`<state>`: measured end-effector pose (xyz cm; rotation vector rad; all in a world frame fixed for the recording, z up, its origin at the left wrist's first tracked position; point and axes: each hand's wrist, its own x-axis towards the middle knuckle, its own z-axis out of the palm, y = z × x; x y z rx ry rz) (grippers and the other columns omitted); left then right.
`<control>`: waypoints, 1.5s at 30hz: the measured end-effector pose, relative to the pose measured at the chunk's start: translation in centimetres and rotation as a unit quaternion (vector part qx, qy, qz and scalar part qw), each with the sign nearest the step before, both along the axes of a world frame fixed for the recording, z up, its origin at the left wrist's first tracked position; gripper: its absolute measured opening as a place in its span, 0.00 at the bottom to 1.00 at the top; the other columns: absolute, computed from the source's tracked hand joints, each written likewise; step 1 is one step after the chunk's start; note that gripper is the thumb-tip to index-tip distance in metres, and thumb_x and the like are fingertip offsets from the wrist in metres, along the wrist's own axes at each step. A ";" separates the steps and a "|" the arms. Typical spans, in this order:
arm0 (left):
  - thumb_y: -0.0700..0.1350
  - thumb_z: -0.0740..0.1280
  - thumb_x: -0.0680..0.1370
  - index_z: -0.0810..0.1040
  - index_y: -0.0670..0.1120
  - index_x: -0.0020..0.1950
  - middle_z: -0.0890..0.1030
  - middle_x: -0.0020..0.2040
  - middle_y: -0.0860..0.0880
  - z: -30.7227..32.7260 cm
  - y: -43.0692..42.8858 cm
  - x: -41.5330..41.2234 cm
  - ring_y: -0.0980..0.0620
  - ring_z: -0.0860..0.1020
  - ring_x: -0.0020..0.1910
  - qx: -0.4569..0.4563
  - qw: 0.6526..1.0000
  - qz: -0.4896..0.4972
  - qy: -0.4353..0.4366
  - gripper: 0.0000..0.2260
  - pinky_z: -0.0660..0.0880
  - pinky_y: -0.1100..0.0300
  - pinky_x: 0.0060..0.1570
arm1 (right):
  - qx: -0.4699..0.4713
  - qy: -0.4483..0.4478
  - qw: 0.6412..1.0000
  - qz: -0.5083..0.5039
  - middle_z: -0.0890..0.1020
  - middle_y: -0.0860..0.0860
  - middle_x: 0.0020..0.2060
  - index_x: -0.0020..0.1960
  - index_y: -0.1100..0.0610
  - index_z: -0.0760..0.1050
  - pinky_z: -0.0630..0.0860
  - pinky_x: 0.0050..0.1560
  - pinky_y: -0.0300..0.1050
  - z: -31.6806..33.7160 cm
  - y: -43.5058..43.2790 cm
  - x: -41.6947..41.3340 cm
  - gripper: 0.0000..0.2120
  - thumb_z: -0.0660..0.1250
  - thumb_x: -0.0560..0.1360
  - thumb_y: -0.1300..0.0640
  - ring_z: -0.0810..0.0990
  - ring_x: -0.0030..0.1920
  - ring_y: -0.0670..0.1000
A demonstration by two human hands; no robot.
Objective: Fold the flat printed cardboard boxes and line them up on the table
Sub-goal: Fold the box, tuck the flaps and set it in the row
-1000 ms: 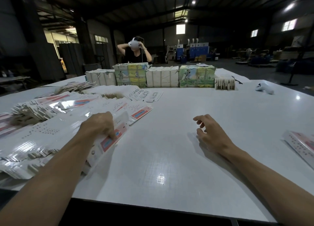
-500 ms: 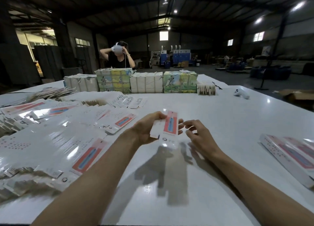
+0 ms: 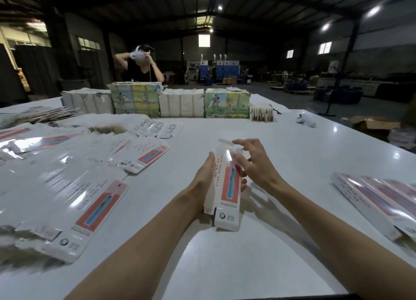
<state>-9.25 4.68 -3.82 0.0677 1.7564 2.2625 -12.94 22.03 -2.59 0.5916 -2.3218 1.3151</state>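
A long white printed box (image 3: 226, 187) with a red and blue panel is held above the white table (image 3: 281, 155), partly opened into a tube with its far flaps up. My left hand (image 3: 203, 178) grips it from the left, thumb on its upper side. My right hand (image 3: 252, 164) touches its right edge with spread fingers, near the far end. A big spread of flat printed boxes (image 3: 74, 187) covers the table's left side. Folded boxes (image 3: 373, 200) lie side by side at the right edge.
Wrapped bundles of packs (image 3: 180, 102) stand in a row across the table's far side, with a small stack of cards (image 3: 261, 114) beside them. A white controller (image 3: 305, 119) lies at the far right. A person (image 3: 141, 65) stands behind the bundles. An open carton (image 3: 371, 124) sits beyond the table's right edge.
My left hand took one flat box off the pile and carried it to the middle. Both hands came together on it, and it now stands lengthwise and partly opened.
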 end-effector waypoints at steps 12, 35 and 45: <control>0.64 0.53 0.86 0.80 0.45 0.63 0.87 0.51 0.41 0.0 -0.2 0.1 0.41 0.87 0.44 -0.022 1.000 -0.007 0.010 0.27 0.84 0.51 0.41 | -0.049 -0.076 0.996 0.019 0.81 0.55 0.53 0.53 0.58 0.81 0.79 0.42 0.34 0.4 0.1 -0.1 0.09 0.69 0.83 0.53 0.85 0.49 0.49; 0.62 0.55 0.86 0.77 0.43 0.56 0.78 0.38 0.43 0.6 0.8 0.3 0.50 0.78 0.28 0.197 0.977 -0.026 -0.076 0.23 0.80 0.59 0.30 | -0.285 -0.253 0.904 0.195 0.87 0.60 0.50 0.73 0.48 0.65 0.84 0.51 0.47 0.5 -0.7 1.5 0.29 0.75 0.77 0.54 0.88 0.52 0.58; 0.55 0.60 0.87 0.64 0.61 0.74 0.83 0.56 0.38 -0.1 1.2 0.5 0.38 0.88 0.48 0.034 0.991 0.110 0.062 0.15 0.85 0.39 0.46 | -0.265 -0.205 0.920 0.202 0.87 0.63 0.51 0.70 0.46 0.68 0.85 0.50 0.50 0.4 0.1 1.6 0.27 0.77 0.76 0.49 0.87 0.50 0.61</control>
